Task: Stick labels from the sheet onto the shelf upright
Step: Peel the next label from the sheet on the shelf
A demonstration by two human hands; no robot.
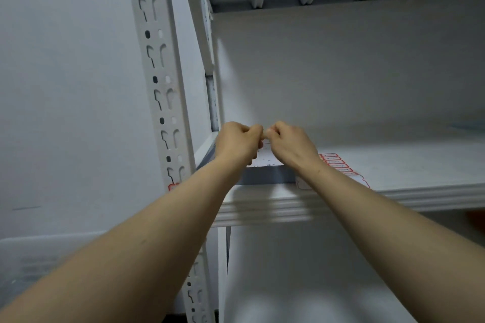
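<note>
Where the label sheet (pixel 338 165) lies flat on the shelf board (pixel 393 162), near its front edge and toward the left end, a column of red-bordered labels shows just right of the right wrist; the rest of the sheet runs under the forearm. A second white piece with dark specks (pixel 265 157) sits between the wrists; cannot tell whether it belongs to the same sheet. Above it, left hand (pixel 237 143) and right hand (pixel 291 143) meet fingertip to fingertip, both curled in a pinch. Likely peeling or separating one label, but the thing held is too small and blurred to confirm.

The shelf upright (pixel 162 86), white slotted steel, stands at the left front corner of the shelf. One red-bordered label (pixel 173 187) already sits on it, just below board level.

Judged progress: early. One label visibly stuck, one apparently in hand, several left on the sheet. Most of the upright's visible face above remains bare.
</note>
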